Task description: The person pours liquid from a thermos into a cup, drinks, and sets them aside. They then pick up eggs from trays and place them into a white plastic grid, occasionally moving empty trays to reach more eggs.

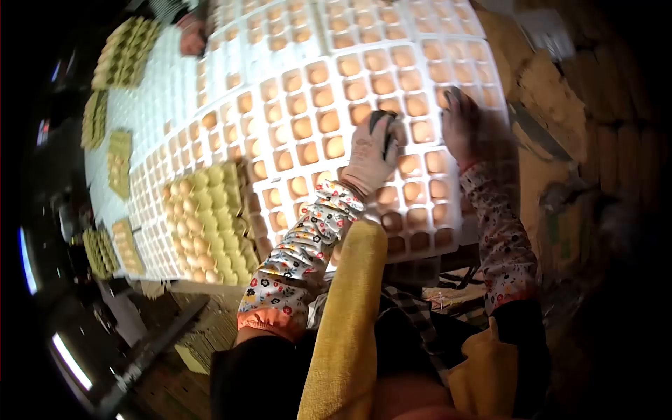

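My left hand (371,150), in a pale glove with dark fingertips, reaches over a white plastic tray (313,169) whose square cells hold brown eggs (327,122). Its fingers are bent down closed among the cells, and the palm hides what they grip. To its right, my right hand (462,129) lies in shadow, somewhat blurred, with fingers curled beside an egg (442,96) near the tray's right side. Floral sleeves cover both forearms. Left of my left arm, a stack of yellow-green egg cartons (220,199) carries eggs along its left part.
More filled white trays spread across the bright table. Other cartons (126,52) stand along its far left edge. Another person's hand (192,35) is at the far side. Brown sacks or boxes (553,105) lie on the right. A yellow cloth strip (350,308) hangs before me.
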`<state>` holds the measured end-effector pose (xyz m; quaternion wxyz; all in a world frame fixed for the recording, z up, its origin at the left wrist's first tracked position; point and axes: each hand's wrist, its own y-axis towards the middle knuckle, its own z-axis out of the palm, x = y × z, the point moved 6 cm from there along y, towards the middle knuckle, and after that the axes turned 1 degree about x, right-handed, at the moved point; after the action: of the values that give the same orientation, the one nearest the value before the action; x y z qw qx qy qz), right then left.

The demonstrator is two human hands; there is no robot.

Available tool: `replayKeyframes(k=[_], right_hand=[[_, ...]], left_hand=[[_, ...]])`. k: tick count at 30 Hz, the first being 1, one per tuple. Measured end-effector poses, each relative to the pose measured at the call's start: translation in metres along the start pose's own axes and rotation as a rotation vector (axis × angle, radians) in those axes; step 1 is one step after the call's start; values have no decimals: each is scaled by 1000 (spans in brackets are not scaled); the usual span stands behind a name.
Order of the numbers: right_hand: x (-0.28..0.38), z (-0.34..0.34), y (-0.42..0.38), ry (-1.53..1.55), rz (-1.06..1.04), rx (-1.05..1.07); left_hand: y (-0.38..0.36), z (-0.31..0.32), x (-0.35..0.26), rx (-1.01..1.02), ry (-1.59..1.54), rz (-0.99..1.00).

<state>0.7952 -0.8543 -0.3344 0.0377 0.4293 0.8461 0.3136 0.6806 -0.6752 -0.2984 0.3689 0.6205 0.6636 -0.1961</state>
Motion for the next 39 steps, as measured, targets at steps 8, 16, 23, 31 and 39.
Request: replayKeyframes(k=[8,16,23,31,39], right_hand=[[-30,66,-11,327,478,211],[463,20,65,999,18,737],[552,115,100,563,-154,927],[541,78,85,786,203,811],[547,72,79,760,235,1069]], left_hand=[[-169,-254,79,-128,291,-104],[-147,-445,279,108,334,-577],[-155,-465,284,116,241,-326],[-128,-454,275,259,-38,-144],[-132,-460,262,304,93,-207]])
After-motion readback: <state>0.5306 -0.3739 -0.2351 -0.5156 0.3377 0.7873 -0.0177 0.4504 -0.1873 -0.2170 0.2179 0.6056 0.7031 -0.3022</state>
